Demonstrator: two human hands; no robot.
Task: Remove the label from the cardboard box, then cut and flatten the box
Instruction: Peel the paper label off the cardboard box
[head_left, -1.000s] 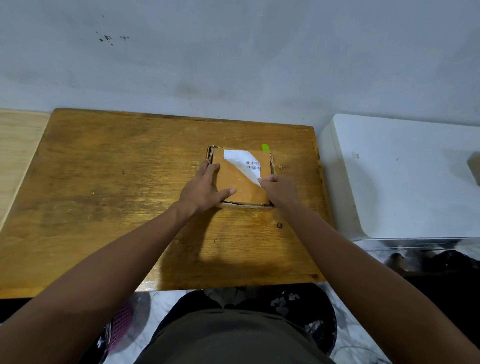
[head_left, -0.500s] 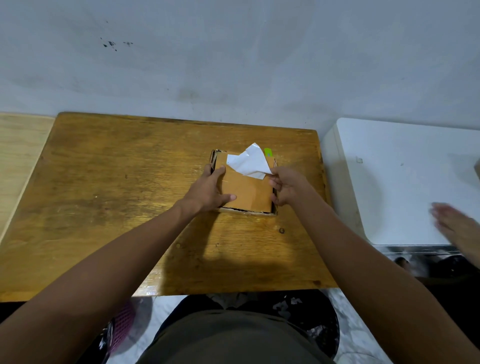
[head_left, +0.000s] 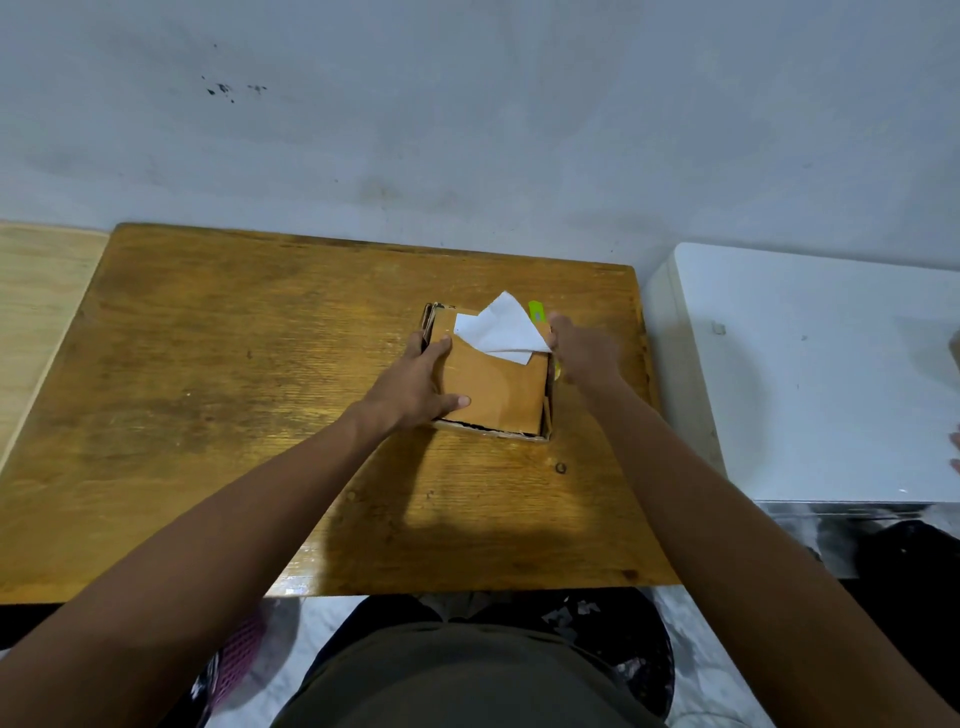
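Cardboard box (head_left: 493, 387) sits on the wooden worktop (head_left: 208, 389), right of centre, lying low with its top flap facing me. My left hand (head_left: 415, 387) rests on its left side, fingers extended along the far left edge and thumb lying flat across the top near the front, pinning it down. My right hand (head_left: 582, 353) is at the box's right edge, fingers pinching the corner of the white label (head_left: 501, 330), which curls up off the cardboard with its blank underside showing (only the far-left part looks stuck down).

I judge the label step to be well along but not done. Next I would carry the peel toward the upper-left corner, low and steady so the paper doesn't tear, with my left hand bracing against the pull. After that comes the cutting; a lime-green tool (head_left: 537, 314) lies just behind the box, partly hidden by my right hand, possibly a utility knife, though I can't tell.

The worktop is varnished, scuffed wood pushed against a pale, marked wall (head_left: 467, 130). A white cabinet or appliance (head_left: 810, 364) stands just to its right, and a lighter wooden surface (head_left: 36, 291) adjoins on the left.
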